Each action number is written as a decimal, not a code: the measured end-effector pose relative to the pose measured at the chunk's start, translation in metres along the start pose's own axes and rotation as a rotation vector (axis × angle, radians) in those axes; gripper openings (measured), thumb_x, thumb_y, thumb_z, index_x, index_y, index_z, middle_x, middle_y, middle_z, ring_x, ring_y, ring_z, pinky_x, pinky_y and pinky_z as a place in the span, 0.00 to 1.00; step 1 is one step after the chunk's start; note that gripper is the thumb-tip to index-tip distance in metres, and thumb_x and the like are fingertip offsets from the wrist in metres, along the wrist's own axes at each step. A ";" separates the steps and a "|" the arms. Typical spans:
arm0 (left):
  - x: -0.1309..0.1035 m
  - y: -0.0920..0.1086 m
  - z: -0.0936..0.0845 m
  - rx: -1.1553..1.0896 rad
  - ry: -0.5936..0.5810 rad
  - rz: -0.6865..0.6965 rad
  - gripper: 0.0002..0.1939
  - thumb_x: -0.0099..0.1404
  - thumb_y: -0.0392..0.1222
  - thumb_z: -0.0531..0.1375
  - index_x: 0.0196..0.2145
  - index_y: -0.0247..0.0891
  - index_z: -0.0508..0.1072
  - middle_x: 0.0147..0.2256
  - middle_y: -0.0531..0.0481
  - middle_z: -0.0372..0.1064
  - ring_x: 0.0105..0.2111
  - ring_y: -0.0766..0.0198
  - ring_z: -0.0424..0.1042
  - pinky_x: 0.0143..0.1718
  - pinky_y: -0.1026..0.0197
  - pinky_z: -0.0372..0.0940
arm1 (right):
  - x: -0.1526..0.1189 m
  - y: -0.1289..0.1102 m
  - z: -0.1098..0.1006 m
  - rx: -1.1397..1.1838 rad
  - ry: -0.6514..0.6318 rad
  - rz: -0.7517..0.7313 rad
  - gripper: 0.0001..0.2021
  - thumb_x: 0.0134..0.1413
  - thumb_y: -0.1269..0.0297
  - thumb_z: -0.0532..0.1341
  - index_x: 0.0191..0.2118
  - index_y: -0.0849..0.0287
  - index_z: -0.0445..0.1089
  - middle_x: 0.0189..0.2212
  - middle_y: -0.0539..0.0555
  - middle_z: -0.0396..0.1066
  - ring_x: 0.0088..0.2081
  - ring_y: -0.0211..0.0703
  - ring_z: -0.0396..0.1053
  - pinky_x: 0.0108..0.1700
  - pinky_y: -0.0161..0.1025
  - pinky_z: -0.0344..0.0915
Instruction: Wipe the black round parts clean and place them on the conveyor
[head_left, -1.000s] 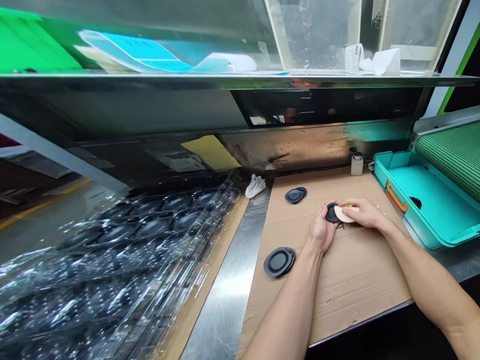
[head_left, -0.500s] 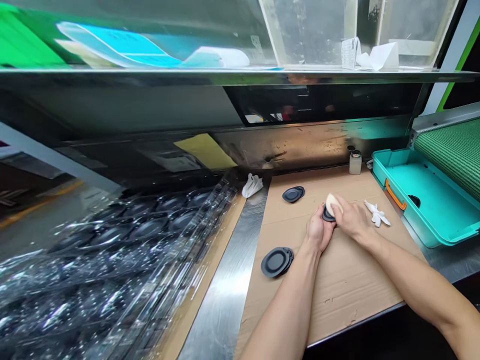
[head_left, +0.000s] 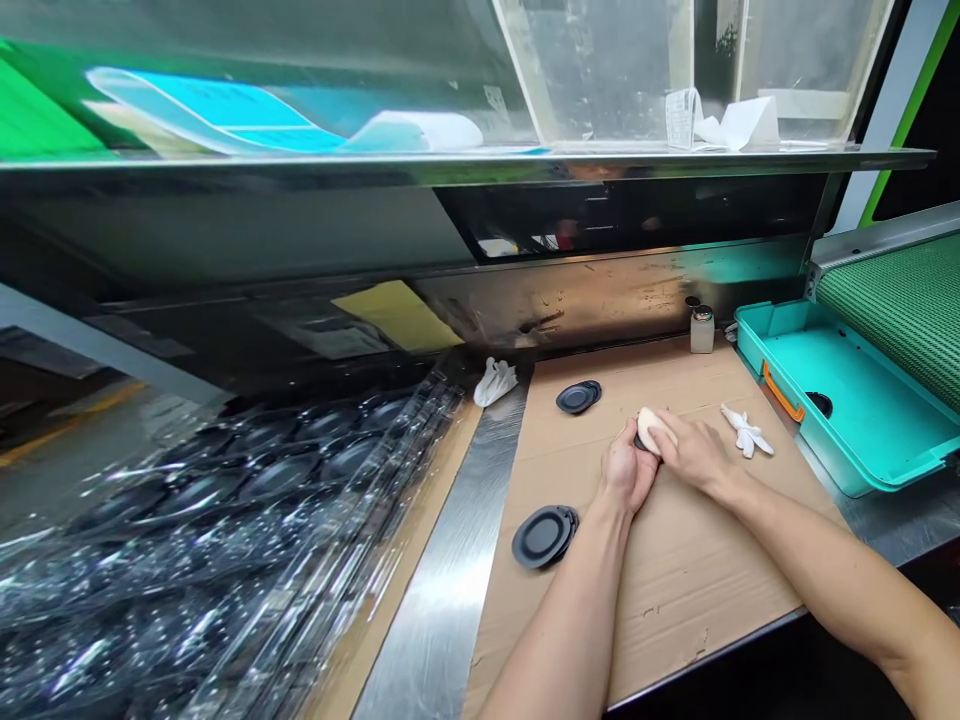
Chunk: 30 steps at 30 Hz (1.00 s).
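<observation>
Above the cardboard sheet, my left hand is closed around a small black disc, mostly hidden by the fingers and the pad. My right hand grips a cream-coloured pad and presses it on the disc's face. Left of my hands, black round parts lie on the cardboard in two groups: a smaller group farther back and a larger stack nearer me.
Clear trays of black parts fill the left. A turquoise bin with one black part stands right, beside a green conveyor. A small bottle and white cloths lie around. A metal shelf crosses above.
The pad in my right hand has shifted across the disc and now covers more of it. The whole view has moved slightly, with the scene a little left and lower.
</observation>
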<state>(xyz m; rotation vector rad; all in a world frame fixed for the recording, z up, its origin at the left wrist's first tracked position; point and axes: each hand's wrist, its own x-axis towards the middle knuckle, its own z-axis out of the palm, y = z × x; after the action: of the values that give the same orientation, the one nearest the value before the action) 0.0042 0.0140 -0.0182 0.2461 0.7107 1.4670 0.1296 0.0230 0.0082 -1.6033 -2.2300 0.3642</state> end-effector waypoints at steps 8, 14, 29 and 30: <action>0.000 0.003 -0.001 -0.014 -0.025 -0.027 0.20 0.76 0.42 0.46 0.46 0.31 0.75 0.46 0.37 0.77 0.48 0.55 0.77 0.55 0.49 0.70 | -0.002 -0.001 0.008 0.063 -0.033 -0.062 0.23 0.69 0.49 0.51 0.66 0.41 0.62 0.48 0.52 0.78 0.47 0.50 0.76 0.47 0.41 0.68; -0.005 0.009 0.003 0.012 0.015 -0.017 0.16 0.75 0.42 0.46 0.44 0.33 0.72 0.46 0.36 0.77 0.47 0.52 0.78 0.47 0.47 0.74 | 0.017 0.032 0.007 0.195 0.191 0.095 0.22 0.69 0.51 0.51 0.63 0.49 0.67 0.50 0.55 0.77 0.51 0.50 0.74 0.52 0.41 0.68; -0.020 0.029 0.005 -0.058 -0.176 -0.155 0.18 0.74 0.51 0.52 0.48 0.36 0.74 0.43 0.36 0.74 0.38 0.56 0.76 0.31 0.61 0.70 | 0.021 0.040 0.001 0.324 0.212 0.091 0.23 0.64 0.64 0.50 0.63 0.60 0.62 0.51 0.59 0.74 0.51 0.52 0.72 0.53 0.46 0.67; -0.021 0.030 0.005 -0.066 -0.172 -0.175 0.21 0.74 0.54 0.51 0.46 0.35 0.74 0.40 0.37 0.74 0.34 0.59 0.74 0.27 0.63 0.68 | 0.019 0.038 -0.001 0.299 0.177 0.073 0.23 0.64 0.64 0.50 0.63 0.59 0.63 0.50 0.58 0.75 0.50 0.50 0.72 0.53 0.45 0.66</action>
<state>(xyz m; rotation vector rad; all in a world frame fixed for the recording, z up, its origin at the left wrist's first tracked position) -0.0161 -0.0010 0.0088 0.2498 0.5308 1.2833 0.1566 0.0530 -0.0037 -1.4961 -1.8890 0.5262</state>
